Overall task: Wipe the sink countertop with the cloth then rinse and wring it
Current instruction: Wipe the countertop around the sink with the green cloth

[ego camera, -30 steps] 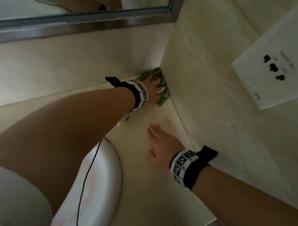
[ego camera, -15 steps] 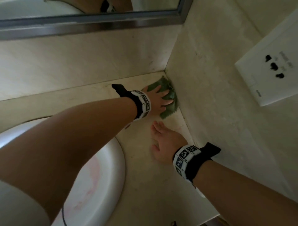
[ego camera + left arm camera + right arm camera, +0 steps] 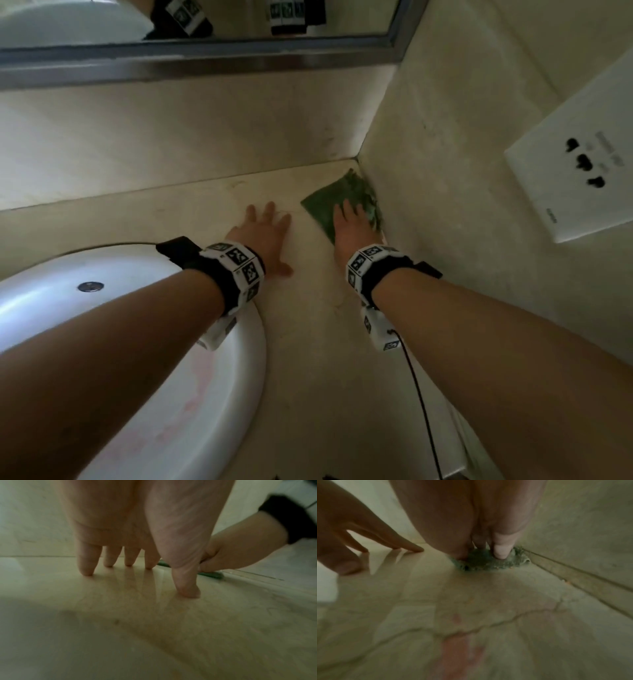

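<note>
The green cloth (image 3: 327, 202) lies crumpled on the beige countertop (image 3: 308, 342), pushed into the back right corner against the side wall. My right hand (image 3: 352, 228) lies on top of it and presses it down with its fingertips (image 3: 500, 553); the cloth (image 3: 481, 561) bulges out beneath them. My left hand (image 3: 263, 233) rests beside it on the bare counter, fingers spread and straight, holding nothing. In the left wrist view its fingertips (image 3: 87, 572) touch the stone, and a strip of the cloth (image 3: 211, 574) shows under the right hand.
The white sink basin (image 3: 212, 377) with a round metal fitting (image 3: 90, 286) fills the lower left. A mirror frame (image 3: 205, 51) runs above the back wall. A white wall socket (image 3: 582, 171) sits on the right wall. A black cable (image 3: 421, 404) hangs from my right wrist.
The hands have swapped: my left hand let go of the cloth and moved left onto the bare counter. My right hand moved forward onto the cloth.
</note>
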Available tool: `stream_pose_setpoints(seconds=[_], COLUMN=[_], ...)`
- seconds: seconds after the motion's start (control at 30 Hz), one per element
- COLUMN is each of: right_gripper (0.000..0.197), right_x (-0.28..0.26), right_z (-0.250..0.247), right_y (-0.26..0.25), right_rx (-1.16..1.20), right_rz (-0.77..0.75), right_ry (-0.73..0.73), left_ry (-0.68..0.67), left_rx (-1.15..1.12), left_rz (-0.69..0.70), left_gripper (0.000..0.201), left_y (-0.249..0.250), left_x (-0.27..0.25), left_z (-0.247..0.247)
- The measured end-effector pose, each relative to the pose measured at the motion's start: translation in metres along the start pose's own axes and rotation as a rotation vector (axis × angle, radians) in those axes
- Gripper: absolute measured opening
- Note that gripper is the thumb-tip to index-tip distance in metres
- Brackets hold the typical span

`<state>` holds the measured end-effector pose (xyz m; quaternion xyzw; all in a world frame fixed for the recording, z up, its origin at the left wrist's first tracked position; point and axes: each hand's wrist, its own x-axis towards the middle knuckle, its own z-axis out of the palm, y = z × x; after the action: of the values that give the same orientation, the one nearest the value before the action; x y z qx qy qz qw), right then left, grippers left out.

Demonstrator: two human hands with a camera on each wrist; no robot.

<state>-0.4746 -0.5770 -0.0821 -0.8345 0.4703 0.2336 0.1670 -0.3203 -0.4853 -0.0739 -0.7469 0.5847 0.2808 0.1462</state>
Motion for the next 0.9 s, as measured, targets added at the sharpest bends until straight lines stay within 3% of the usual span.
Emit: stream_pose_setpoints(seconds=[0.17,0.3,0.6,0.9], right_gripper=[0.078,0.077,0.084,0.088], right_x=[0.030,0.019,-0.127,-0.040], right_z=[-0.024,-0.022,0.074,0.024], right_y=[0.011,0.018,0.045,0.032], right_rx=[-0.006,0.001,0.078,-0.027], right_rz=[0.030,0.038,0.126,0.063], right_ry=[-0.035,-0.036,-0.054,-0.061], left_ry=[-0.027,-0.042,-0.031,-0.053], left_rx=[-0.023,-0.021,0.014,0.011], left_rz=[-0.008,-0.002,0.024,0.047], left_gripper=[0.108,0.109,0.109,0.095], left_y=[0.000,0.001,-0.001,0.020], left_x=[0.007,0.005,0.002,-0.015], left_z=[0.001,0.000,-0.001,0.015])
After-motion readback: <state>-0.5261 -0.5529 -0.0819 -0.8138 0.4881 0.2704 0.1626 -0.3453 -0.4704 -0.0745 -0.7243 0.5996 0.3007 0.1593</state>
